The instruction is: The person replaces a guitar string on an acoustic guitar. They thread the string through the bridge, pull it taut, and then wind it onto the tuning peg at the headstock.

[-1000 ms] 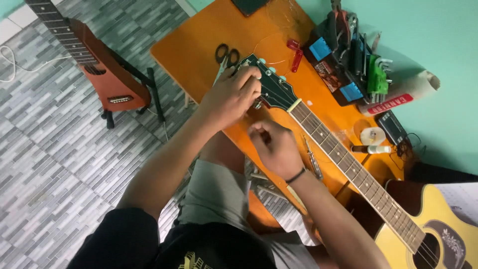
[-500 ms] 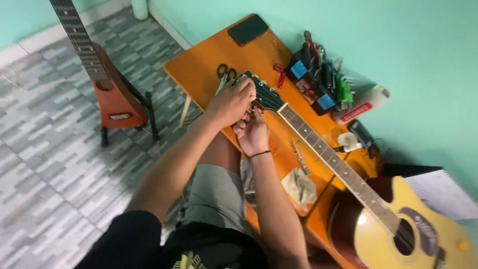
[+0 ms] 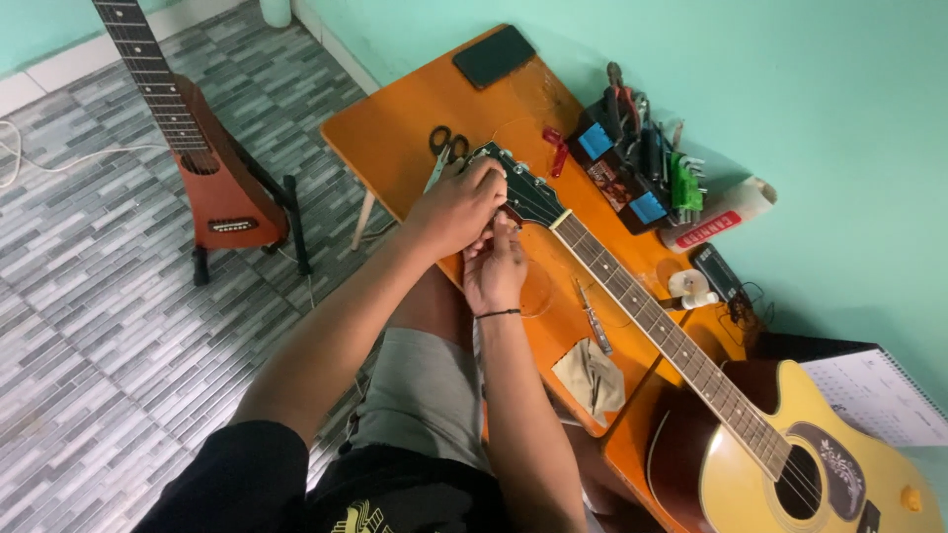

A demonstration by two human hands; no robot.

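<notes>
A yellow-topped acoustic guitar [image 3: 790,464] lies across an orange table [image 3: 405,128], its dark headstock [image 3: 528,192] pointing up-left. My left hand [image 3: 456,207] is closed over the near edge of the headstock, at the tuning pegs. My right hand [image 3: 497,266] sits just below it, fingers pinched up against the headstock; a thin string loop curls beside it. What the fingertips hold is hidden.
Black-handled scissors [image 3: 444,148], a red clip [image 3: 556,150], a dark phone [image 3: 494,54], a tool holder [image 3: 637,158], a small white roll [image 3: 688,284], a tan cloth [image 3: 591,375] lie on the table. A small reddish guitar [image 3: 212,178] stands on the tiled floor at left.
My right hand moved up from the neck to the headstock beside the left hand. The view pulled back and shifted, showing more of the guitar body and table.
</notes>
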